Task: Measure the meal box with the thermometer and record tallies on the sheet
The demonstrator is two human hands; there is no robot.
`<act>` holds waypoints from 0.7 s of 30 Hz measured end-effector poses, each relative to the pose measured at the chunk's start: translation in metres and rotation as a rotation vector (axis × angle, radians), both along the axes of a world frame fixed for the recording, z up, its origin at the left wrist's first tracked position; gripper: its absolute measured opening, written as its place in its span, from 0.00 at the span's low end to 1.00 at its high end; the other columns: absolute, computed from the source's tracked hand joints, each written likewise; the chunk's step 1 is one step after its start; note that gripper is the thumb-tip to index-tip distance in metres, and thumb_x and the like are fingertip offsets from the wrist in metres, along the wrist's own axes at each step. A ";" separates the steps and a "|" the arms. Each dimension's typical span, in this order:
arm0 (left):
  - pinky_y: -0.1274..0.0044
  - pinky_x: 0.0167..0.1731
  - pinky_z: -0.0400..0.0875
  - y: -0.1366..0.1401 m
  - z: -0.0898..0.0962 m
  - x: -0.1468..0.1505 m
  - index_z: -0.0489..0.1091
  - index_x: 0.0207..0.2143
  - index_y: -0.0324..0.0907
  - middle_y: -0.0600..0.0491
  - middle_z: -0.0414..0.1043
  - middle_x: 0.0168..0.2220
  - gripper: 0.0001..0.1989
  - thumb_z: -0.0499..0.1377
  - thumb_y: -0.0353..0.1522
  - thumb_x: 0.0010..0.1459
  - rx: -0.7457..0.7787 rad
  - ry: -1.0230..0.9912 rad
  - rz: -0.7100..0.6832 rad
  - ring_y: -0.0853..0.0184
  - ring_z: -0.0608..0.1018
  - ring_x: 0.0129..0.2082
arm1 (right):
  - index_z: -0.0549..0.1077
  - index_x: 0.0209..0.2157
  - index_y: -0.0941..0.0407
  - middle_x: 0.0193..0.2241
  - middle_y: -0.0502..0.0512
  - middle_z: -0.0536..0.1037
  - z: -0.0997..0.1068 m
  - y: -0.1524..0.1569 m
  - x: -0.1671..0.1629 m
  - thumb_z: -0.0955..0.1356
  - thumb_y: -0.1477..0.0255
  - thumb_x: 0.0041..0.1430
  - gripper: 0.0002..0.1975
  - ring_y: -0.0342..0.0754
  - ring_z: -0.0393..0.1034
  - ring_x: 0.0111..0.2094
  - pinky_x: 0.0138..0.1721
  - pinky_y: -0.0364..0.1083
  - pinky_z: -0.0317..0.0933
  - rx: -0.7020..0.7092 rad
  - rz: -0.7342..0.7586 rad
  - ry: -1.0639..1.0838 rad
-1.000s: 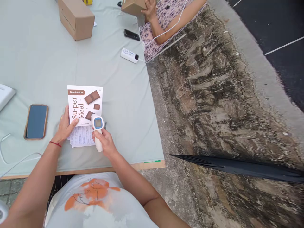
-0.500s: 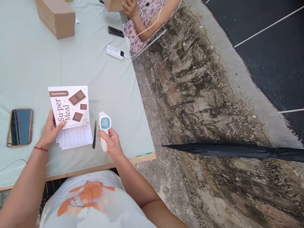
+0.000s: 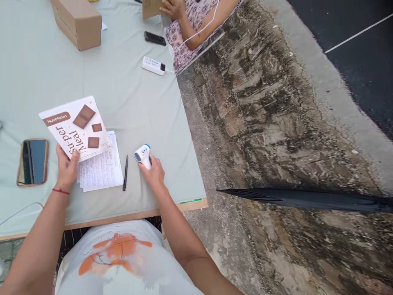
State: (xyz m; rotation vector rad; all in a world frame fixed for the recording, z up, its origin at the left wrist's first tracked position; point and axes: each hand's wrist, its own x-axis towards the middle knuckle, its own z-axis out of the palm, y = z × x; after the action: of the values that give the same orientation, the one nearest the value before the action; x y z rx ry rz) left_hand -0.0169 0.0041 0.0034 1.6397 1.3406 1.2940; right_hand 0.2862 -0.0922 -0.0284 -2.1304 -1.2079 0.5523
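Observation:
Tilted to the left, a white "Su-per Meal" box (image 3: pixel 80 129) with brown squares printed on it is gripped at its lower edge by my left hand (image 3: pixel 68 164). Printed paper sheets (image 3: pixel 102 170) lie partly beneath it on the cloth. My right hand (image 3: pixel 155 172) is closed around the handle of a white and blue infrared thermometer (image 3: pixel 143 155), whose round end points left and whose side buttons show. Between the papers and my right hand lies a black pen (image 3: pixel 125 173).
A phone (image 3: pixel 32 162) lies at the left on the cloth-covered table (image 3: pixel 101 82). Farther back are a cardboard box (image 3: pixel 78 26), a black device (image 3: pixel 155 38) and a white device (image 3: pixel 153 65). Another person's hand (image 3: pixel 174 8) holds cardboard at the top.
The box has swung anticlockwise and left, uncovering more of the papers. The thermometer has turned in my right hand, so its screen no longer shows, and has moved slightly right.

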 end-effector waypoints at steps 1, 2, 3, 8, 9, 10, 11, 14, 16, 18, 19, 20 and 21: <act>0.57 0.61 0.67 0.001 0.000 0.001 0.54 0.63 0.44 0.40 0.65 0.60 0.36 0.56 0.54 0.62 0.018 -0.003 0.019 0.52 0.71 0.60 | 0.71 0.53 0.56 0.43 0.61 0.74 -0.004 -0.001 0.004 0.69 0.59 0.54 0.27 0.57 0.68 0.47 0.48 0.54 0.63 -0.013 0.003 -0.045; 0.57 0.61 0.67 0.003 0.000 0.002 0.52 0.64 0.45 0.39 0.64 0.60 0.36 0.56 0.54 0.62 0.035 -0.007 0.030 0.53 0.71 0.60 | 0.71 0.54 0.56 0.43 0.61 0.74 -0.007 -0.002 0.007 0.69 0.59 0.55 0.27 0.57 0.68 0.46 0.48 0.54 0.63 -0.020 0.008 -0.085; 0.57 0.62 0.67 0.005 0.000 0.004 0.50 0.65 0.45 0.39 0.64 0.60 0.38 0.57 0.54 0.62 0.048 -0.010 0.033 0.53 0.70 0.60 | 0.71 0.54 0.56 0.43 0.61 0.74 -0.008 -0.003 0.010 0.69 0.59 0.55 0.26 0.58 0.67 0.46 0.48 0.55 0.63 -0.019 0.012 -0.126; 0.56 0.60 0.66 0.015 0.004 0.007 0.45 0.66 0.46 0.39 0.62 0.60 0.41 0.57 0.55 0.61 0.046 0.021 -0.049 0.52 0.69 0.60 | 0.72 0.52 0.57 0.45 0.66 0.72 -0.001 -0.008 0.002 0.67 0.63 0.60 0.21 0.58 0.66 0.47 0.50 0.58 0.62 0.153 0.071 -0.245; 0.57 0.61 0.66 0.016 0.005 0.007 0.46 0.66 0.46 0.39 0.62 0.60 0.41 0.57 0.55 0.61 0.046 0.034 -0.068 0.51 0.69 0.61 | 0.73 0.51 0.56 0.43 0.64 0.73 0.001 -0.008 -0.003 0.66 0.64 0.61 0.19 0.57 0.66 0.45 0.49 0.57 0.63 0.182 0.113 -0.205; 0.57 0.61 0.66 0.016 0.006 0.007 0.47 0.65 0.46 0.39 0.62 0.60 0.40 0.57 0.55 0.61 0.051 0.045 -0.080 0.51 0.69 0.61 | 0.73 0.50 0.56 0.40 0.62 0.74 0.002 -0.009 -0.010 0.65 0.63 0.62 0.17 0.55 0.67 0.42 0.47 0.55 0.64 0.188 0.164 -0.147; 0.57 0.61 0.66 0.016 0.006 0.007 0.49 0.65 0.46 0.40 0.62 0.59 0.39 0.57 0.55 0.60 0.057 0.054 -0.085 0.52 0.69 0.60 | 0.73 0.49 0.55 0.37 0.60 0.74 0.003 -0.008 -0.017 0.65 0.63 0.63 0.17 0.53 0.67 0.38 0.44 0.53 0.64 0.174 0.218 -0.082; 0.55 0.61 0.64 0.010 0.001 0.003 0.54 0.62 0.45 0.41 0.63 0.57 0.38 0.59 0.55 0.59 0.038 0.112 -0.068 0.51 0.69 0.59 | 0.73 0.49 0.55 0.33 0.56 0.75 0.005 -0.006 -0.038 0.68 0.61 0.60 0.18 0.51 0.67 0.34 0.38 0.50 0.64 0.080 0.305 0.034; 0.54 0.60 0.64 0.001 -0.006 -0.001 0.56 0.61 0.44 0.41 0.63 0.56 0.37 0.62 0.54 0.58 0.004 0.190 -0.031 0.49 0.68 0.59 | 0.73 0.50 0.55 0.34 0.56 0.75 0.004 -0.002 -0.046 0.68 0.63 0.58 0.20 0.52 0.68 0.35 0.38 0.49 0.63 0.048 0.321 0.035; 0.55 0.58 0.65 -0.013 -0.013 -0.004 0.57 0.60 0.44 0.41 0.62 0.55 0.37 0.64 0.51 0.56 0.001 0.256 0.033 0.49 0.68 0.58 | 0.73 0.53 0.55 0.34 0.57 0.75 0.005 0.001 -0.047 0.66 0.67 0.58 0.21 0.52 0.68 0.35 0.38 0.50 0.63 0.041 0.337 0.016; 0.56 0.57 0.67 -0.021 -0.015 -0.005 0.58 0.60 0.43 0.41 0.63 0.55 0.36 0.65 0.50 0.56 0.017 0.274 0.070 0.50 0.69 0.57 | 0.73 0.54 0.55 0.34 0.57 0.75 0.005 0.002 -0.046 0.65 0.70 0.58 0.22 0.52 0.67 0.35 0.39 0.50 0.63 0.043 0.345 0.014; 0.57 0.55 0.68 -0.029 -0.017 -0.006 0.58 0.59 0.42 0.42 0.63 0.53 0.35 0.65 0.48 0.56 0.039 0.292 0.103 0.51 0.70 0.55 | 0.73 0.54 0.55 0.34 0.56 0.75 0.006 0.003 -0.043 0.63 0.71 0.58 0.23 0.52 0.67 0.35 0.40 0.51 0.63 0.051 0.351 0.023; 0.57 0.52 0.69 -0.038 -0.018 -0.007 0.60 0.57 0.42 0.42 0.64 0.52 0.32 0.65 0.46 0.57 0.062 0.324 0.121 0.52 0.71 0.52 | 0.74 0.54 0.54 0.34 0.56 0.75 0.006 0.003 -0.040 0.61 0.72 0.58 0.23 0.51 0.67 0.35 0.42 0.51 0.64 0.067 0.356 0.046</act>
State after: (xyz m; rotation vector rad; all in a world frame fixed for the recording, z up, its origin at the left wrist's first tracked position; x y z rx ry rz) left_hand -0.0236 -0.0336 -0.0144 1.8970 1.6256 1.1819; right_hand 0.2463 -0.0895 -0.0223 -1.8453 -1.5679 0.6985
